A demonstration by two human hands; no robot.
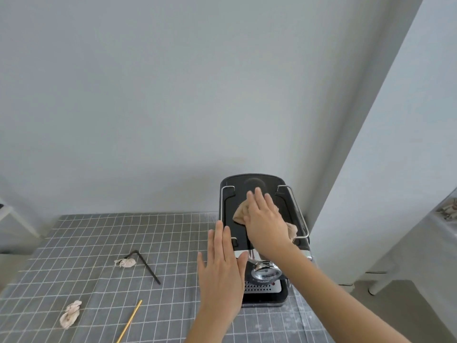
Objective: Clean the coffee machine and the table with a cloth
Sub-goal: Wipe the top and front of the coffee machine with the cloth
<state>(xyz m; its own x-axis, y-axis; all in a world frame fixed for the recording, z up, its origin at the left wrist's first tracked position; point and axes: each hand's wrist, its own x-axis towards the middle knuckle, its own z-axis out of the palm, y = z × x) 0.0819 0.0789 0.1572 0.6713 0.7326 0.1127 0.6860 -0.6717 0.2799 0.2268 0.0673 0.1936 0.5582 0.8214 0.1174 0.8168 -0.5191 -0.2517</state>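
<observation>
A person's right hand [264, 216] lay flat, fingers straight, pressing a beige cloth [241, 211] onto the black top of a coffee machine [262, 184], which stood at the far right of a table [74, 243] covered in grey cloth with a white grid, close to a pale wall [173, 82]. The cloth was bunched beneath the palm, one fold showing to the left of the hand and another at its right, near the machine's metal rail [300, 214]. The left hand [221, 268] was relaxed and unclenched, fingers straight and together, grasping nothing, its fingertips up against the machine's left side. Below the wrists, the machine's chrome portafilter [264, 271] sat over a perforated drip tray [259, 287]. On the table to the left lay a bent black rod [148, 267] with a small crumpled scrap [126, 262] just beside its corner. Nearer the camera lay a second crumpled scrap [70, 314] and, well apart from it, a thin yellow stick [129, 320].
</observation>
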